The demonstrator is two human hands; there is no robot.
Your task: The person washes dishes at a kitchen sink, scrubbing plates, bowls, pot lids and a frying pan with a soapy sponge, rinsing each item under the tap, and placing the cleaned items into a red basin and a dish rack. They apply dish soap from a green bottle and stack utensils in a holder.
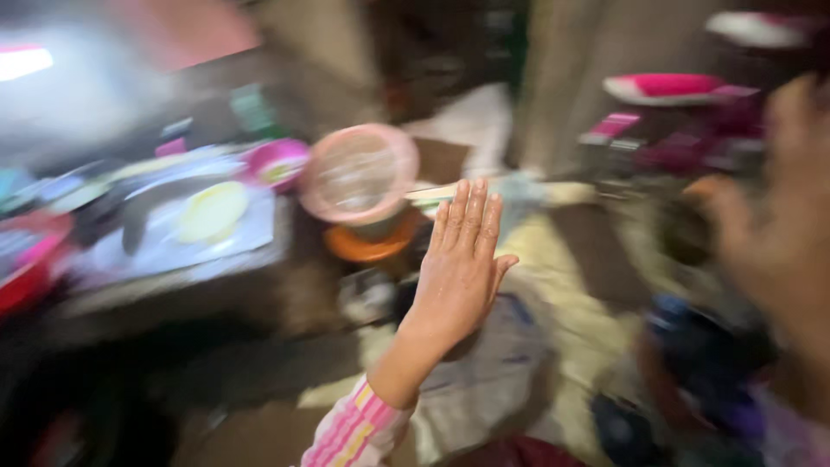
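Left hand (461,259) raised in mid-frame, flat, fingers together and straight, holding nothing; pink striped sleeve (356,430) at wrist. Just beyond fingertips: round pink sieve (359,173) above orange bowl (370,246), apart from hand. Right hand (778,216) close to camera at right edge, heavily blurred; grip cannot be judged. Pale yellow plate (213,210) on grey tray (177,238), well left.

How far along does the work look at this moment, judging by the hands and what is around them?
Nothing shows as finished: the frame is badly motion-blurred. The left hand is raised flat, fingers together, holding nothing, in front of a round pink sieve. The right hand is a blur at the edge; whether it holds anything cannot be told. A pale yellow plate lies untouched on the counter.
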